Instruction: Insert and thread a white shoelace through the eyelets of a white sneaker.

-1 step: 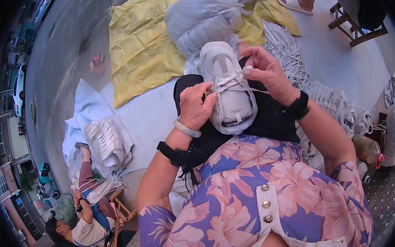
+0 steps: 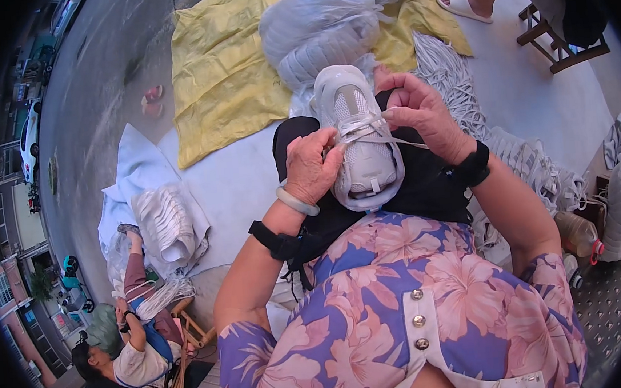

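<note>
A white and grey sneaker [image 2: 370, 169] rests upright on my lap, its toe pointing away from me. White shoelace [image 2: 360, 125] crosses over its tongue in a loose tangle of loops. On the shoe's left side, my left hand [image 2: 311, 166] pinches the lace between thumb and forefinger. From the right, my right hand [image 2: 423, 118] also grips the lace with thumb and bent forefinger. One lace end trails to the right beneath that hand. The exact spot held in each pinch is partly covered by the fingers.
Ahead lie a yellow woven sheet [image 2: 224, 69] and plastic-wrapped white shoe parts [image 2: 323, 29]. Bundled laces [image 2: 447, 81] and more shoes [image 2: 519, 159] sit to my right, near a plastic bottle [image 2: 576, 233]. A co-worker [image 2: 144, 353] sits at left; another person's slippered foot [image 2: 465, 7] is far right, beside a wooden stool [image 2: 554, 47].
My left hand has shifted very slightly to the right, toward the shoe. The sneaker and my right hand stay nearly in place.
</note>
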Tool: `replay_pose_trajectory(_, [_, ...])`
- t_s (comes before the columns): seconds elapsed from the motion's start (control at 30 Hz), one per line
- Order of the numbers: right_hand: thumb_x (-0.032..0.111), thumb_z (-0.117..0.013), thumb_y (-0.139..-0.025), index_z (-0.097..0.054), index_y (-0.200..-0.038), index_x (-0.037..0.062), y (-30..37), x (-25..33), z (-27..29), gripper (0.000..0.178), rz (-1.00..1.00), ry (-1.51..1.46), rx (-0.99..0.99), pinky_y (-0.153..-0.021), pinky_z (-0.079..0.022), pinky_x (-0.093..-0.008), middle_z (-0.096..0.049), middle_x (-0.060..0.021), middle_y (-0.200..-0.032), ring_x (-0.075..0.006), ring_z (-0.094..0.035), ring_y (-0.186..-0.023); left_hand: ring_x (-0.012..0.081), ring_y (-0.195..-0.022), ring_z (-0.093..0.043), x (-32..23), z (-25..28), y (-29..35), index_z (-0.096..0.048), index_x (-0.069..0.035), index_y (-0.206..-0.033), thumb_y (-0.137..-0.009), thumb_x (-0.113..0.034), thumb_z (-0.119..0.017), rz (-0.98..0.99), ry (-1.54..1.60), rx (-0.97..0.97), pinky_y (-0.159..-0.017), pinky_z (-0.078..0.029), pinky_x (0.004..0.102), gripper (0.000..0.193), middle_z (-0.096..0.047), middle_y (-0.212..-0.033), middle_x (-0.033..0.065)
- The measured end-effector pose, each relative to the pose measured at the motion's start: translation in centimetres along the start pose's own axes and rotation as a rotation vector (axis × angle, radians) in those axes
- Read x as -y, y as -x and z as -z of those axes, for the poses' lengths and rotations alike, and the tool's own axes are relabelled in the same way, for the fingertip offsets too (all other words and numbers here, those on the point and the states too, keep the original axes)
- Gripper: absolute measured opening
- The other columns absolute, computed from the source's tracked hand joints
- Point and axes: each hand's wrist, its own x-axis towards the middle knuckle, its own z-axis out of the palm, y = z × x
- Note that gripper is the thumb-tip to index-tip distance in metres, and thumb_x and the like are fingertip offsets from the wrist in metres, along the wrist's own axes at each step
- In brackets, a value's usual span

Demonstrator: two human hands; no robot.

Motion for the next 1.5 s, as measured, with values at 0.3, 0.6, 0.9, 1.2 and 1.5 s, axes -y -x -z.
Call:
replay_pose_trajectory(0.3, [0.026,-0.059,-0.082,-0.063,-0.075,0.0004,-1.1,-0.4,1.1,0.026,-0.148,0.814,0.150,-0.053,-0.043,-0.0343,-0.056,-0.0123,-0.058,-0.0214,-0.056,-0.055,0.0280,-0.068,-0.056,-1.3,-0.7,-0.9,-0.058,-0.007,-0.105,-0.073,-0.010,-0.062,-0.204,-0.225,-0.099,-0.063,-0.043,0.0371,0.032,-0.058,-0.079,0.0091])
replay_pose_trajectory(0.6, [0.027,-0.061,-0.076,-0.065,-0.073,0.0061,-1.1,-0.5,0.3,0.021,-0.043,1.096,0.016,-0.059,-0.045,-0.0395,-0.060,-0.0147,-0.064,-0.0305,-0.060,-0.064,0.0247,-0.062,-0.055,-2.8,-0.8,-1.2,-0.058,-0.014,-0.105,-0.077,-0.013,-0.057,-0.229,-0.495,0.058,-0.054,-0.039,0.0367,0.028,-0.054,-0.074,0.0059])
replay_pose_trajectory(0.9, [0.030,-0.065,-0.073,-0.062,-0.067,0.0041,-1.6,-3.1,1.3,0.027,-0.234,0.843,-0.015,-0.059,-0.045,-0.0376,-0.059,-0.0125,-0.061,-0.0291,-0.059,-0.063,0.0299,-0.057,-0.055,-2.5,-0.9,-1.2,-0.059,-0.013,-0.108,-0.079,-0.010,-0.056,-0.181,-0.470,0.090,-0.054,-0.045,0.0381,0.029,-0.056,-0.071,0.0091])
replay_pose_trajectory(1.2, [0.030,-0.064,-0.074,-0.061,-0.067,0.0031,-1.9,-3.9,1.1,0.028,0.112,0.953,-0.137,-0.056,-0.043,-0.0364,-0.057,-0.0129,-0.060,-0.0244,-0.058,-0.059,0.0254,-0.051,-0.051,-2.3,1.6,-0.6,-0.057,-0.009,-0.095,-0.073,-0.003,-0.056,-0.348,-0.620,0.057,-0.049,-0.037,0.0352,0.023,-0.049,-0.059,0.0064])
replay_pose_trajectory(1.5, [0.043,-0.064,-0.078,-0.063,-0.065,0.0041,-2.8,-5.0,2.2,0.041,-0.212,0.520,0.001,-0.056,-0.042,-0.0312,-0.057,-0.0047,-0.060,-0.0150,-0.053,-0.057,0.0174,-0.044,-0.043,0.6,6.5,4.7,-0.059,-0.008,-0.088,-0.068,0.000,-0.057,-0.441,-0.816,-0.088,-0.048,-0.030,0.0313,0.022,-0.040,-0.053,0.0008])
